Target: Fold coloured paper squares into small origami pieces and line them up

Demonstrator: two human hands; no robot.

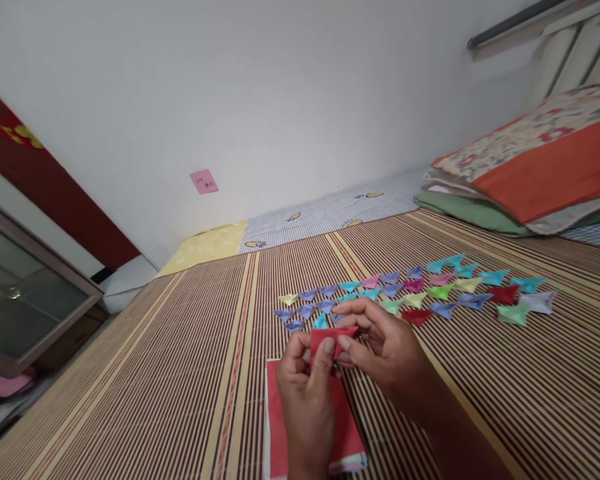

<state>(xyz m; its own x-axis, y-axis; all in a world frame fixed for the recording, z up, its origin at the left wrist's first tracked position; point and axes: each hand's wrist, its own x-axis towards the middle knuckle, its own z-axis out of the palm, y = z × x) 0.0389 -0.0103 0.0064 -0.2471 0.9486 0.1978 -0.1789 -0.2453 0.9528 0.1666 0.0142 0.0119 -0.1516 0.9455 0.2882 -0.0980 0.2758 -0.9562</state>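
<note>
A small folded piece of red paper (325, 339) is held up between both hands. My left hand (307, 383) grips its lower left part, with the thumb pressed flat on the front. On the right edge, my right hand (380, 343) pinches the paper between thumb and fingers; part of those fingers is hidden behind it. Under my left hand lies a stack of paper sheets (348, 427), red on top, with pale edges showing below. Beyond the hands, several small folded paper boats (393, 291) in blue, purple, green, yellow, pink and red stand in rows.
A striped bamboo mat (190, 347) covers the surface. Folded bedding with an orange and floral cover (555, 167) is piled at the right. A pink note (203, 181) sticks to the white wall. At the left stands a glass-fronted cabinet door (20, 287).
</note>
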